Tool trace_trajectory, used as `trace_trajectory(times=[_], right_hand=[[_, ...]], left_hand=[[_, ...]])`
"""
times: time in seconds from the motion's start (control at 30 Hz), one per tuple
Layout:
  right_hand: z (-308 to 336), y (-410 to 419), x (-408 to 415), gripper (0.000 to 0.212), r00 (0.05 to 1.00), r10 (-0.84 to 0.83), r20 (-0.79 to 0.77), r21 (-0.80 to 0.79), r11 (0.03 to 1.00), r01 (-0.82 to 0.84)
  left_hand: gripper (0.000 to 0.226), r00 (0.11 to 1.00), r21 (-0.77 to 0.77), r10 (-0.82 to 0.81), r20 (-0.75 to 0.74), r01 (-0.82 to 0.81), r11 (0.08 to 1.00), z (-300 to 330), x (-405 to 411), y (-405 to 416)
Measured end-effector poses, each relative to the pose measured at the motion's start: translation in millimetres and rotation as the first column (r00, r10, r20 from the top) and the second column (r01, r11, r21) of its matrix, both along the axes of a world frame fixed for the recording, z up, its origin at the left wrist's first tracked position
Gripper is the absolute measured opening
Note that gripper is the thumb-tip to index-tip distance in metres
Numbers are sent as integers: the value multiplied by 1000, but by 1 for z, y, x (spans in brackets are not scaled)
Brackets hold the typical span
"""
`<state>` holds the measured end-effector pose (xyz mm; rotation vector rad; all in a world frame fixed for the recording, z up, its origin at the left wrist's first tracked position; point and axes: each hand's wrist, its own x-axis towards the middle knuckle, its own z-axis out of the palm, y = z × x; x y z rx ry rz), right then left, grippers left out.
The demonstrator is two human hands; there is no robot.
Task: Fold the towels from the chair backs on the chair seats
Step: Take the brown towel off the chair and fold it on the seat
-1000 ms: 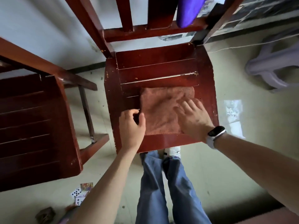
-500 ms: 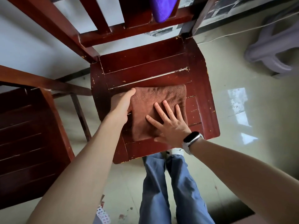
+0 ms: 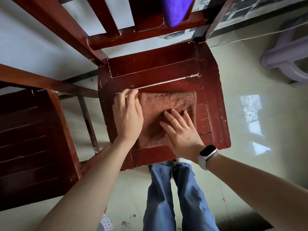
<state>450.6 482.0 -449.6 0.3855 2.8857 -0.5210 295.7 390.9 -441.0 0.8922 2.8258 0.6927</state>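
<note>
A brown towel (image 3: 166, 114), already folded to a compact rectangle, lies on the seat (image 3: 158, 77) of the middle chair. The right hand (image 3: 181, 132) is laid flat on its near right part, fingers straight and spread, so that grip is apart and merely pressing. The left hand (image 3: 127, 114) rests over the towel's left edge with fingers curled at the far left corner; whether cloth is pinched there cannot be told.

If the left edge is lifted while the flat palm presses too lightly, the whole stack could be dragged sideways and the layers sheared out of line. The varnished wood is likely slick, so the bundle might be slid toward the front edge and dropped onto the floor. A purple towel (image 3: 175, 10) hangs on the chair back (image 3: 143, 35), not yet folded; it could be knocked off if the chair is jolted.
</note>
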Motion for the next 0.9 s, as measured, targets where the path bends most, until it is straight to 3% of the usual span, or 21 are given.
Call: trace_trajectory(times=[0.07,0.17,0.33,0.57,0.67,0.73,0.8,0.9], right_hand=[[1,7,0,42,990,-23,-141,72,997,34],[-6,17,-6,49,989,-24,-146,226,973,57],[-33,39,-10,62,1000,-12,-20,241,970,16],[-41,43,-8,62,1000,-12,23,208,978,7],[-30,46,-9,55,1000,-26,15,76,997,24],[-20,47,-5,47,986,-154,-66,-54,987,150],[-7,43,2,40,902,-417,-114,-137,905,402],[2,31,6,37,611,-789,61,-291,572,767]], left_hand=[[32,977,-28,-208,-45,206,978,-6,16,-11],[43,920,-170,-390,19,388,906,-24,30,-17],[63,933,-410,-354,70,350,842,-45,33,-15],[65,937,-410,-332,111,347,843,-48,30,-14],[62,933,-300,-330,141,358,884,-44,27,-14],[57,959,-168,-231,162,257,952,-36,27,-14],[51,980,-91,9,199,10,996,-25,29,-15],[46,834,-123,339,435,-318,940,-16,30,-15]])
